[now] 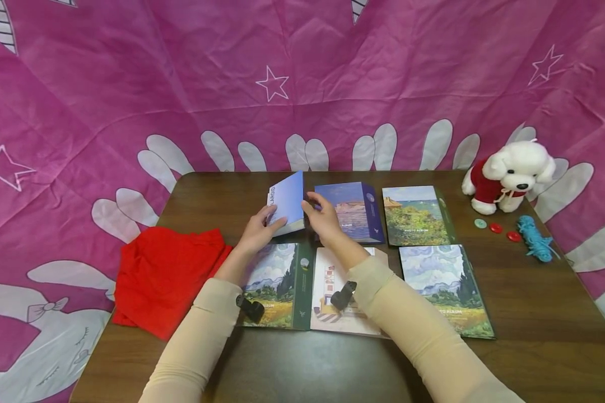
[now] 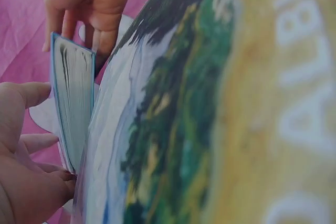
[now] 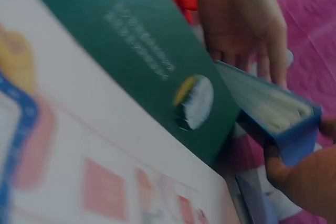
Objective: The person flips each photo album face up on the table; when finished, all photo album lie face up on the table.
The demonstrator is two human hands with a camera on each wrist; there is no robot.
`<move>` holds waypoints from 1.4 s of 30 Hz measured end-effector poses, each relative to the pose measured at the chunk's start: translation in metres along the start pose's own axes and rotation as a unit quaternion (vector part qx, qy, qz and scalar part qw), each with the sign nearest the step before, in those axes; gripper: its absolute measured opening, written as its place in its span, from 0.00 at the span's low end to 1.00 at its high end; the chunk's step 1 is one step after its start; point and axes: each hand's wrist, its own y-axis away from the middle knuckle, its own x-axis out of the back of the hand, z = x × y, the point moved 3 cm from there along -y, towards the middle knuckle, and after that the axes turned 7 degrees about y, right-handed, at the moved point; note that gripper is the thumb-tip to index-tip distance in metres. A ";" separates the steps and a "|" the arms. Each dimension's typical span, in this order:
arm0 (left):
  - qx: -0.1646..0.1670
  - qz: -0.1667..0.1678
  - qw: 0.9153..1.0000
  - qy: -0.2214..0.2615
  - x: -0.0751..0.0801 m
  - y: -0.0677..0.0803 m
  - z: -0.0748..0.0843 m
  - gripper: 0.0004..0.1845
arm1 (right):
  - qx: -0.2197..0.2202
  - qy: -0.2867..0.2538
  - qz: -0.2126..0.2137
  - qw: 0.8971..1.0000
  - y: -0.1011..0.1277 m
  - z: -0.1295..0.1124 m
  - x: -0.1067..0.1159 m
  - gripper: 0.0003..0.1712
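Where the sleeves reach forward, a heap of bright red cloth [image 1: 168, 280] lies left of the left fingers. The left hand [image 1: 256, 229] lightly grasps a small pale-blue, hard-covered album [image 1: 287, 201], its thumb on the cover near the fore-edge. Beneath and nearer the person than those fingers lies a landscape-painted album with a green spine [image 1: 303, 285].

The blue album is between both sets of fingers, tilted up, its page ends facing the person; whether it touches the table is hard to tell. The right hand [image 1: 325, 219] pinches it at the spine, thumb opposite fingers. A steady job here would want even, light pressure from both sides: enough to stop the covers gaping and the pages fanning, without bending the loose fore-edge. Turning it about the spine grip, with the left fingers guiding, should be the gentlest way.

Nearer the person than the right fingers lies a pale pink illustrated album [image 1: 327, 319]; just right of them, a seascape-painted album with a purple spine [image 1: 350, 210]. Both deserve care, since a dipping wrist or its black camera could nudge the neighbouring covers. Well right of the fingers sits a white plush dog in red [image 1: 514, 173].
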 end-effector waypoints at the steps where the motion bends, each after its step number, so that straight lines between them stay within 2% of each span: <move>1: 0.002 -0.001 1.000 0.002 -0.001 0.000 0.001 0.37 | -0.021 -0.020 -0.010 1.000 -0.001 0.001 0.001 0.33; 4: 0.009 -0.004 1.000 0.014 -0.004 0.001 0.001 0.38 | -0.073 -0.067 -0.038 0.994 -0.003 0.002 0.004 0.41; 7: 0.005 -0.012 1.000 0.027 -0.008 0.003 0.004 0.37 | -0.089 -0.075 -0.046 0.992 -0.004 0.000 0.008 0.43; 11: -0.023 -0.024 0.998 0.046 -0.013 0.004 0.011 0.34 | -0.063 -0.060 -0.041 0.995 -0.002 -0.008 0.009 0.37; 16: -0.066 -0.018 0.996 0.065 -0.016 0.007 0.026 0.32 | -0.021 -0.031 -0.022 0.999 0.003 -0.015 0.005 0.30; 20: -0.083 -0.020 0.990 0.112 -0.015 0.010 0.032 0.30 | 0.011 -0.012 -0.004 1.000 0.006 -0.015 0.002 0.26; 22: -0.071 -0.022 0.989 0.130 -0.014 0.010 0.031 0.31 | 0.017 -0.016 -0.006 1.000 0.006 -0.013 0.000 0.24; 26: -0.024 -0.020 0.987 0.158 -0.010 0.010 0.021 0.31 | 0.007 -0.040 -0.029 0.999 0.004 -0.007 -0.005 0.24; 28: -0.020 -0.015 0.985 0.172 -0.008 0.010 0.019 0.30 | 0.001 -0.043 -0.045 0.998 0.004 -0.004 -0.008 0.24; 32: -0.045 -0.013 0.976 0.213 -0.005 0.008 0.020 0.29 | 0.004 -0.025 -0.068 0.997 0.005 -0.002 -0.012 0.26; 37: -0.065 -0.008 0.967 0.248 -0.002 0.008 0.024 0.29 | 0.025 0.024 -0.067 0.997 0.006 -0.002 -0.011 0.27; 39: -0.072 0.004 0.967 0.246 0.001 0.008 0.025 0.28 | 0.042 0.058 -0.067 0.995 0.006 -0.003 -0.010 0.27; 42: -0.076 0.043 0.973 0.214 0.007 0.008 0.024 0.28 | 0.065 0.112 -0.073 0.989 0.006 -0.004 -0.010 0.27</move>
